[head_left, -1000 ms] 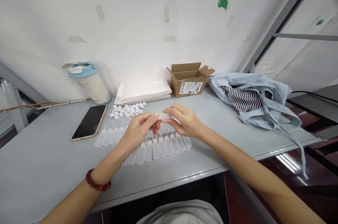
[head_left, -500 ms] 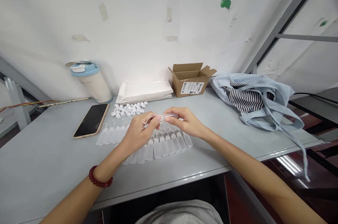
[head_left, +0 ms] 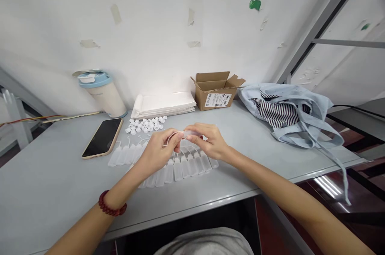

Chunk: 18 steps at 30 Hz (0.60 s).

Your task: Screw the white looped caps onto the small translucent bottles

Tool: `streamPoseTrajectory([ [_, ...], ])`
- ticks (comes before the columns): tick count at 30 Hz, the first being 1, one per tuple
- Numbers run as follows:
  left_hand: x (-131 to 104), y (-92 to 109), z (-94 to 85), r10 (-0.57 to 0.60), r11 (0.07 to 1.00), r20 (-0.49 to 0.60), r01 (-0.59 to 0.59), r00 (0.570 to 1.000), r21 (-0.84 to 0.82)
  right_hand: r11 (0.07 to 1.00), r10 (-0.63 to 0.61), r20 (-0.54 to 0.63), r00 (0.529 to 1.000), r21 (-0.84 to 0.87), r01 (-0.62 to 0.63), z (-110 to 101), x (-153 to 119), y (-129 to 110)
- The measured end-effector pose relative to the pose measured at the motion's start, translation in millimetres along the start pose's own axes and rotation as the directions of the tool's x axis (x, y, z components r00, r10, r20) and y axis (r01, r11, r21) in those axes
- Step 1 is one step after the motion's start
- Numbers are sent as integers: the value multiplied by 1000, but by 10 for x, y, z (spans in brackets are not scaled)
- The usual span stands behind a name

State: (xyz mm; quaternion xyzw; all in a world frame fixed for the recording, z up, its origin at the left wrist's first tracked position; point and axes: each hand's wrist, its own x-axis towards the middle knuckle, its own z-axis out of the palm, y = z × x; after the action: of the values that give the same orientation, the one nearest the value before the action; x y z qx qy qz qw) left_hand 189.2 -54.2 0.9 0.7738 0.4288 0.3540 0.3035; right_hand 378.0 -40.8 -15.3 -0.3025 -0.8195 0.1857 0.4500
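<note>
Gripping one small translucent bottle between left hand and right hand, lifted just above surface. Left hand: closed, pinching neck end, with thin tube running back over it. Right hand: closed around body end. Can't tell if tube is fully seated, joint hidden under fingertips.

Just below both hands: front row of bottles, lying side by side, curved tubes at necks. Left of left hand: second group of bottles, also with tubes showing. Would call both groups done as far as tubes go, with held bottle in progress. No exact count, partly hidden behind left hand and forearm.

Beyond left hand: pile of loose white caps, none clearly seen over a tube tip. Would judge those as left to do.

Farther out: phone left of left hand, white paper stack past caps, open cardboard box beyond right hand. Apparently no part in current step.
</note>
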Motion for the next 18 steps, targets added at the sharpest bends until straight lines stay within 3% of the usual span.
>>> streamPoseTrajectory([
  [3,-5,-60,29,159,974,-45,-150,986,173,950,217,63,974,216,-226,-6,19,-13],
  [5,0,-118,47,295,922,-68,-265,953,283,882,334,124,934,309,-357,-20,42,0],
  [9,19,-227,81,435,838,-71,-375,898,397,752,473,244,847,389,-532,-38,78,49],
  [12,42,-255,88,404,841,-58,-345,913,416,753,483,254,838,368,-545,-34,88,82],
  [15,84,-246,29,292,887,-66,-244,954,393,765,492,234,838,344,-545,-55,105,118],
  [18,146,-295,-133,173,918,-129,-113,976,379,800,522,108,846,283,-529,-133,137,212],
])
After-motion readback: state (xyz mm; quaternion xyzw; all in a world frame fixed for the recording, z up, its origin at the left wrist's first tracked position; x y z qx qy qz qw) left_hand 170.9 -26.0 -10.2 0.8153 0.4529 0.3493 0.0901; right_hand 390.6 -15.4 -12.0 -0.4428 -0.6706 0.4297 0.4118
